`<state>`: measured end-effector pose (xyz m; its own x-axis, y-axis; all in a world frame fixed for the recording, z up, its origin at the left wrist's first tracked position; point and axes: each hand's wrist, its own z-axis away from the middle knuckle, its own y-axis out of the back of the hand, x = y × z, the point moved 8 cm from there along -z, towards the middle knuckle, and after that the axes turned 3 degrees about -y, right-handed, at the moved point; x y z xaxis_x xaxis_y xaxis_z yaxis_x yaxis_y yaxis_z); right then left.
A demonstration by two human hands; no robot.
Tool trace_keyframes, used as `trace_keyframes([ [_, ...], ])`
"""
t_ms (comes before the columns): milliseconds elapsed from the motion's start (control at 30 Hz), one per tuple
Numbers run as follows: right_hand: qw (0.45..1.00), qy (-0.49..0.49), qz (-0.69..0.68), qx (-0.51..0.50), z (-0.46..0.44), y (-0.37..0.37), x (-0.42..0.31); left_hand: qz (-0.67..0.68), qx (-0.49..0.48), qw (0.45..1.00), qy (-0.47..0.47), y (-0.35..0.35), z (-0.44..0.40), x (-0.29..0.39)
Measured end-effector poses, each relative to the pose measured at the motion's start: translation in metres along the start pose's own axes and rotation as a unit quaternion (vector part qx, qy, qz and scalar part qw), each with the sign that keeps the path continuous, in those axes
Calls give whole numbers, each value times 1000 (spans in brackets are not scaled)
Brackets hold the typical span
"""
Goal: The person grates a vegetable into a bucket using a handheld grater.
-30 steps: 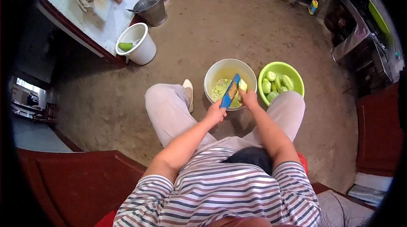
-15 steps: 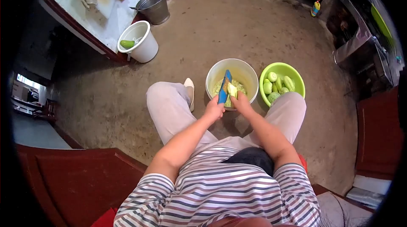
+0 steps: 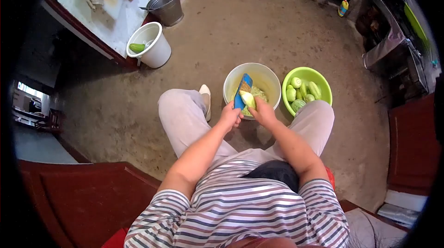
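My left hand (image 3: pixel 230 116) is closed round the lower end of a blue grater (image 3: pixel 245 81), which slants up and away over the bucket. In my right hand (image 3: pixel 264 113) is a pale green squash (image 3: pixel 248 100) with a whitish cut face, held against the grater's plate. Beneath them stands a white bucket (image 3: pixel 271 77) between my knees, with pale green shreds (image 3: pixel 260 94) at its bottom. Part of the bucket is hidden by the grater and my hands.
A lime-green basin (image 3: pixel 328 89) of several squashes (image 3: pixel 314 90) stands by my right knee. Farther left are a white pail (image 3: pixel 160 52) with a green vegetable (image 3: pixel 137 47) and a metal bucket (image 3: pixel 169 12). A yellow bottle (image 3: pixel 342 8) stands far right.
The grater's plate has turned to face up more. The squash has shifted slightly left and toward me along it, showing more of its pale side.
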<state>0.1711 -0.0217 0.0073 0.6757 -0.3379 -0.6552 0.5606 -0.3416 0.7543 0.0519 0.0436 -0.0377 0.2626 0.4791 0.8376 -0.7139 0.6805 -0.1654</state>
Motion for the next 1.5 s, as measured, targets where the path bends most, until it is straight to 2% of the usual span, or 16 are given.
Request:
trace_keyframes([
  [433, 996, -21, 84, -8, -8, -7, 26, -10, -21, 1000, -7, -9, 13, 2],
  [500, 987, -135, 83, -11, -14, -7, 60, -51, -43, 998, 23, -13, 16, -4],
  [633, 993, -97, 54, 31, -17, 0, 67, -50, -30, 998, 15, -9, 12, -3],
  [700, 991, -127, 40, -17, -17, -7, 69, -26, -18, 999, 16, -4, 8, -1],
  [767, 988, -118, -94, 38, -16, -7, 71, -19, -16, 1000, 16, -1, 5, -5],
  [800, 988, -116, -93, 36, -17, -2, 66, 3, -16, 1000, 18, -1, 4, -6],
  [833, 952, -181, -243, -31, -15, -7, 64, 23, -17, 999, 19, 0, 5, -6],
  [867, 886, -241, -385, -96, -12, -17, 61, 25, -15, 999, 17, 1, 5, -4],
  [900, 887, -239, -384, -97, -12, -17, 60, 32, -17, 999, 13, 0, 7, -2],
  [967, 793, -245, -531, -170, -6, -29, 49, 41, -20, 999, 9, -1, 9, 2],
  [1000, 788, -232, -537, -189, -6, -35, 48, 55, -28, 998, 5, -1, 10, 4],
  [1233, 822, -233, -476, -207, -2, -41, 45, 71, -35, 997, -8, 0, 11, 7],
  [1300, 871, -201, -420, -154, -5, -32, 44, 60, -31, 998, -4, -1, 10, 5],
  [1333, 871, -202, -421, -154, -7, -36, 50, 48, -27, 998, -2, -1, 10, 4],
  [1400, 929, -187, -310, -76, -17, -30, 68, 32, -38, 999, 5, -4, 12, 2],
  [1500, 959, -166, -229, -15, -20, -24, 76, 18, -48, 998, 22, -9, 14, 1],
])
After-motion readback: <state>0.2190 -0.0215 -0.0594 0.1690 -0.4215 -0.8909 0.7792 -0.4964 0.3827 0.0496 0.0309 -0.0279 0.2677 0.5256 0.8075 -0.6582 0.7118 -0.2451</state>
